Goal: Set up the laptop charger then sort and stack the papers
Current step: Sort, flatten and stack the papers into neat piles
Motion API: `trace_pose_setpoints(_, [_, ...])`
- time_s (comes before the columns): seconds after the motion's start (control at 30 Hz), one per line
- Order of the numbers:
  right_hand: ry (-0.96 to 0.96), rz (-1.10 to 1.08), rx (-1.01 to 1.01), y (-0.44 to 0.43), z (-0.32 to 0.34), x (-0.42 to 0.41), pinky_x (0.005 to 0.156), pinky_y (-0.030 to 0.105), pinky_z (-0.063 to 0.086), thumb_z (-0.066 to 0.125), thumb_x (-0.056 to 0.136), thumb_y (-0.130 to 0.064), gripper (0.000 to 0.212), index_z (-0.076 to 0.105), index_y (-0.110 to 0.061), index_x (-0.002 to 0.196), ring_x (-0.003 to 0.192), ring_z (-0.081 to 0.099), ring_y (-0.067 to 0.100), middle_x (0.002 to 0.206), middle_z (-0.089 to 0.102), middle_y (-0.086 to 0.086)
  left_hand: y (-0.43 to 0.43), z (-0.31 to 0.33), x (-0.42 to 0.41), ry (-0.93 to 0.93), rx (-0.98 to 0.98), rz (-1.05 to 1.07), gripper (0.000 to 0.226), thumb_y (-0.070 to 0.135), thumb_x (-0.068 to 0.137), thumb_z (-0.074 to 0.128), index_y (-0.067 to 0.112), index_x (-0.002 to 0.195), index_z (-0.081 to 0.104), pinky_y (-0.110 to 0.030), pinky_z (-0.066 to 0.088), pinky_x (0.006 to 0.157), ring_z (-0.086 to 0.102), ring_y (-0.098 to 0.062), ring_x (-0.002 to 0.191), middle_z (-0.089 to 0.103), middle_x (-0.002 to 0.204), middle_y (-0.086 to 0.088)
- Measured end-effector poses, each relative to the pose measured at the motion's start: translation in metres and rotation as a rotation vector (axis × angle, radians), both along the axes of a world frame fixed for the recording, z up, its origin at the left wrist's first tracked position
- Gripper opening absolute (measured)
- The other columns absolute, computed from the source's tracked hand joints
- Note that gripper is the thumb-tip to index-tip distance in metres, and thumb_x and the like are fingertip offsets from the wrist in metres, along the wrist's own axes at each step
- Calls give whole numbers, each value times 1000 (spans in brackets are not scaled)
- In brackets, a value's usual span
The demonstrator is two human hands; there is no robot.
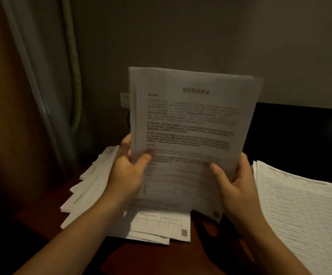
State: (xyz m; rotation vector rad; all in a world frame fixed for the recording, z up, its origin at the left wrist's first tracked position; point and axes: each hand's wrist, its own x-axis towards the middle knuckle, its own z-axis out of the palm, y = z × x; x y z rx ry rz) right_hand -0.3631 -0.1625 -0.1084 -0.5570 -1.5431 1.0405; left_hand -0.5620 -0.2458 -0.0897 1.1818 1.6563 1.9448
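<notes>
A sheaf of printed papers [191, 124] stands upright in front of me, above the desk, its text blurred. My left hand [127, 169] grips its lower left edge, thumb on the front sheet. My right hand [234, 187] grips the lower right edge, thumb across the front. Under the sheaf lies a loose, fanned pile of papers [89, 187] on the desk, with a sheet bearing a table and a QR code [161, 223] on top. A neater stack of printed forms [304, 211] lies at the right. No laptop charger shows.
The dark reddish desk [151, 257] runs along a grey wall. A white wall socket [124, 99] peeks out behind the sheaf's left edge. A dark object [300, 133] stands at the back right. A pipe and a green hose [76, 76] hang at the left.
</notes>
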Motion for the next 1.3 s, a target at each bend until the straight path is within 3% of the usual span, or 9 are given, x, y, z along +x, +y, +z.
trace_pose_setpoints(0.1, [-86, 6, -63, 3, -6, -2, 78, 15, 58, 58, 98, -8, 33, 54, -38, 108, 101, 65, -5, 108, 68, -14, 0, -10, 6, 9, -38, -2, 40, 26, 98, 60, 37, 135, 50, -31, 61, 82, 68, -8, 104, 68, 115, 15])
trace_pose_setpoints(0.27, [12, 57, -2, 5, -4, 2, 77, 30, 61, 59, 98, -17, 21, 58, -28, 116, 102, 70, 11, 111, 71, -8, -6, -10, 7, 25, 65, -7, 27, 19, 100, 56, 30, 124, 56, -22, 60, 70, 70, -3, 99, 70, 110, 12])
trace_pose_setpoints(0.4, [-227, 78, -57, 8, -9, 1, 74, 19, 60, 55, 101, -17, 29, 54, -40, 119, 104, 65, -5, 113, 67, -20, -4, -24, 6, -55, -84, -27, 25, 23, 102, 55, 32, 125, 56, -23, 59, 69, 72, -12, 100, 72, 106, 10])
trace_pose_setpoints(0.47, [-262, 26, -63, 7, -10, 0, 74, 21, 59, 53, 102, -18, 26, 54, -38, 118, 104, 65, -4, 113, 67, -18, -5, -26, 5, -110, -74, -49, 30, 18, 103, 53, 35, 128, 56, -31, 62, 73, 73, -14, 100, 73, 110, 9])
trace_pose_setpoints(0.7, [-101, -28, -65, 3, 4, 12, 80, 37, 63, 53, 102, -13, 26, 52, -28, 122, 105, 69, 10, 118, 67, -7, 1, -20, 16, 16, 1, -71, 65, 9, 104, 50, 61, 140, 35, -40, 59, 92, 64, -7, 117, 64, 130, 16])
trace_pose_setpoints(0.8, [-97, -70, -6, -2, 5, 31, 81, 28, 61, 53, 101, -9, 43, 44, -31, 138, 111, 66, 5, 125, 62, -10, 5, -20, 32, 25, 8, -101, 70, 7, 103, 50, 64, 139, 31, -44, 56, 97, 63, -7, 119, 64, 132, 16])
trace_pose_setpoints(0.97, [-143, -143, 26, -11, -1, 85, 77, 15, 57, 51, 100, 2, 70, 28, -32, 156, 117, 61, -3, 133, 58, -17, 17, -26, 68, 28, -40, -223, 71, 9, 104, 50, 56, 149, 23, -36, 60, 87, 68, -8, 111, 69, 125, 13])
trace_pose_setpoints(1.17, [-196, -302, -71, -17, 3, 160, 81, 32, 62, 52, 100, -1, 67, 35, -42, 150, 113, 67, 7, 128, 65, -13, 38, -28, 130, 25, -135, -379, 69, 11, 102, 54, 49, 152, 25, -43, 60, 89, 71, -11, 106, 72, 120, 11])
trace_pose_setpoints(1.3, [-303, -369, -243, -14, 7, 210, 73, 40, 64, 52, 100, -3, 62, 42, -45, 144, 103, 72, 15, 120, 68, -11, 52, -27, 165, 36, -228, -478, 62, 14, 101, 57, 44, 150, 34, -34, 61, 81, 72, -7, 100, 74, 112, 13])
